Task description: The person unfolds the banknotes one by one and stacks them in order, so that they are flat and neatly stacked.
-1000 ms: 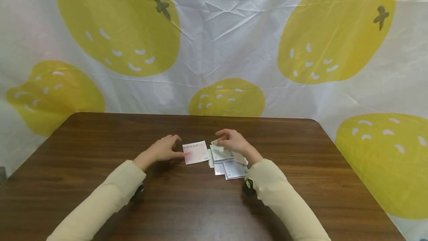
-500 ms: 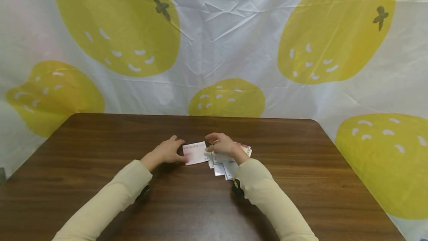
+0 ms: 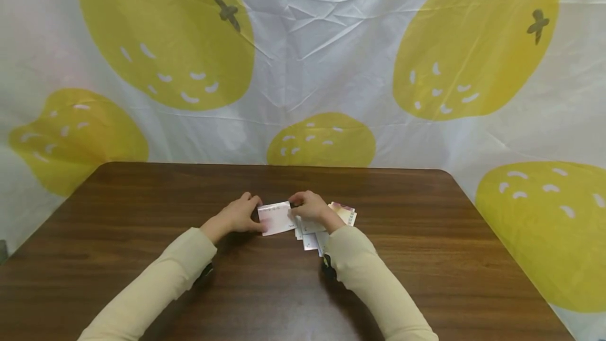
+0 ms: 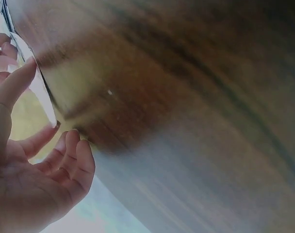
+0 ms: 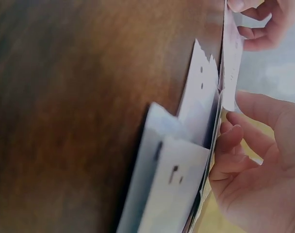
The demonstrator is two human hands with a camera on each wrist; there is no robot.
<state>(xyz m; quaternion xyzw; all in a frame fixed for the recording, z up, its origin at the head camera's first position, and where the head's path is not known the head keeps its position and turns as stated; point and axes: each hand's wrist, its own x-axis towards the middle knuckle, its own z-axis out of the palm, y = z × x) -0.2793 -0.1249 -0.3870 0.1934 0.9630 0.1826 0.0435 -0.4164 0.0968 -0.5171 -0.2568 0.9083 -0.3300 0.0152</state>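
Note:
A pale pink printed paper note [image 3: 278, 219] lies slightly raised between my hands in the head view. Its left edge is pinched by my left hand [image 3: 235, 216], thumb at the front and index finger behind. At the right edge, my right hand [image 3: 312, 208] pinches it between thumb and index finger. Seen from the right wrist, the note [image 5: 231, 58] overlaps the end of a fanned pile of similar notes [image 5: 174, 179]. The right hand covers part of that pile [image 3: 310, 241] in the head view. In the left wrist view, the left hand's [image 4: 38, 179] other fingers curl loosely, holding nothing.
The brown wood-grain table [image 3: 265, 299] spreads around both hands. Behind its far edge hangs a white cloth [image 3: 322, 78] printed with large yellow fruit. A yellowish note [image 3: 351, 217] and a reddish one stick out of the pile past the right wrist.
My right hand has moved left from above the pile to the pink note's right edge and grips it. The left hand has moved slightly right onto its left edge. The note tilts up a little.

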